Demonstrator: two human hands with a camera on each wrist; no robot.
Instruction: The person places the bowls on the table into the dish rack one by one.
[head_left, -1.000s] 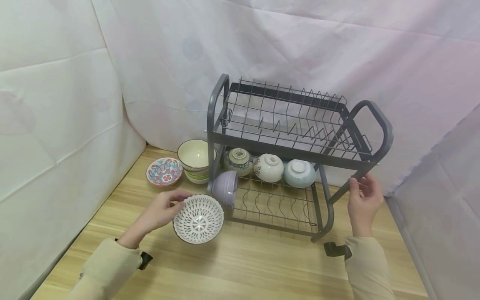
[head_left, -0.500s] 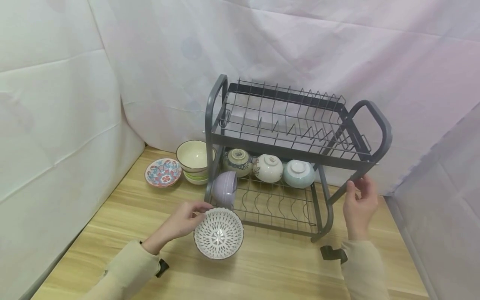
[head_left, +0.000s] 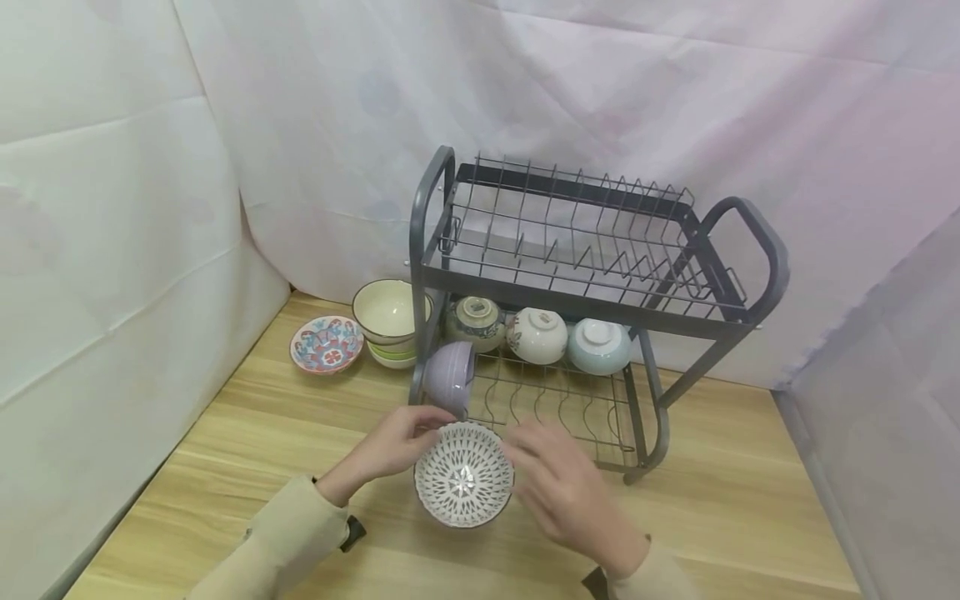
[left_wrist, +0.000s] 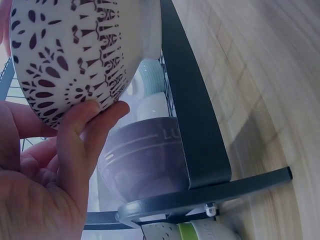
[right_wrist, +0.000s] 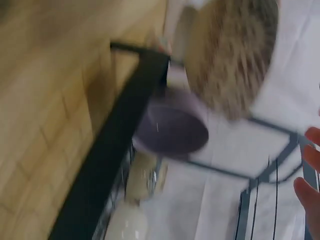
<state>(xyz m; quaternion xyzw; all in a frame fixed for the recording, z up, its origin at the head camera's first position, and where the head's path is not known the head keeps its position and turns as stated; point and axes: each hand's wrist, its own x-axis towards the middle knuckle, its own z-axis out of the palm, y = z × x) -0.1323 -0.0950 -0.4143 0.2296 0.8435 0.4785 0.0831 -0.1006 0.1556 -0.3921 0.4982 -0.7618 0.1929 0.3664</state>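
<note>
My left hand (head_left: 393, 446) pinches the left rim of a white bowl (head_left: 465, 477) with a dark pattern, held up in front of the rack with its inside facing up toward me. In the left wrist view, the thumb and fingers grip the patterned bowl (left_wrist: 70, 55) from its edge. Blurred by motion, my right hand (head_left: 562, 492) is just right of the bowl; its fingers (right_wrist: 312, 145) look apart from the bowl in the right wrist view. Behind the bowl, a purple bowl (head_left: 447, 377) stands on its side at the left end of the lower tier.
The dark two-tier dish rack (head_left: 570, 293) stands on the wooden table (head_left: 750, 500). Upside down on its lower tier are a brownish bowl (head_left: 477, 325), a white bowl (head_left: 537, 337) and a light blue bowl (head_left: 598, 348). Stacked bowls (head_left: 390, 312) and a colourful dish (head_left: 327, 344) sit left.
My left hand has carried the patterned bowl to the right and slightly nearer. My right hand has left the rack's right leg and moved left to beside the bowl.
</note>
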